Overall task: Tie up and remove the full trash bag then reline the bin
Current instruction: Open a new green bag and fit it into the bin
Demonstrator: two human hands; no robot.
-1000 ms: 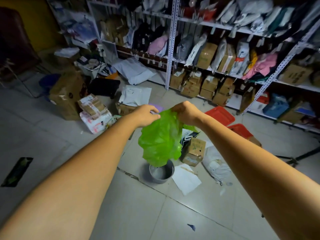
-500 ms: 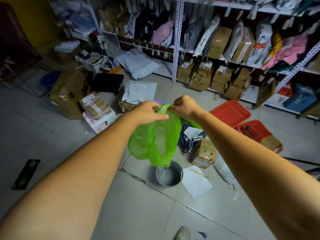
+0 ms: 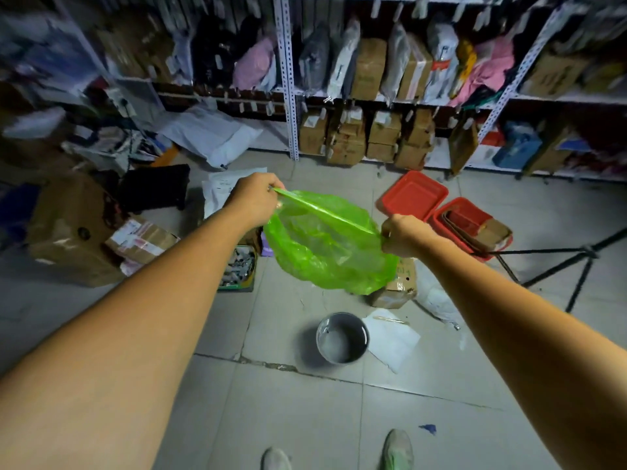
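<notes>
**Green bag stretched wide above the bin**

The green bag [image 3: 325, 245] hangs in the air over the tiled floor [image 3: 271, 418], its top edge pulled taut, slanting from upper left down to right. Half a second ago both fists met; now they are well apart. The grey bin [image 3: 342, 338] stands unlined below. Left hand [image 3: 253, 200] and right hand [image 3: 403, 236] each pinch one end of the rim. No writing is legible.

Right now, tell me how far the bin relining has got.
Done: the small round grey bin sits unlined on the floor. In hand: the left hand and right hand stretch the translucent green plastic bag above it. Left: fitting it inside.
</notes>
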